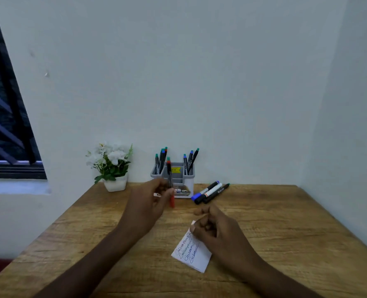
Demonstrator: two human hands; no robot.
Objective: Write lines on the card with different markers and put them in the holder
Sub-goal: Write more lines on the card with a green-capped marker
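Observation:
My left hand (150,201) pinches a red marker (171,190) upright, its capped red end pointing down, just in front of the grey holder (179,181). Several markers stand in the holder's two back compartments. My right hand (212,229) rests with loosely curled fingers on the top edge of the white card (191,254), which lies on the wooden table (275,222) and carries several handwritten lines. Nothing is held in the right hand. Three more markers (210,191) lie on the table to the right of the holder.
A small white pot with white flowers (111,166) stands at the back left of the table against the wall. A barred window (4,125) is at the far left. The table's left edge runs diagonally beside a lower ledge.

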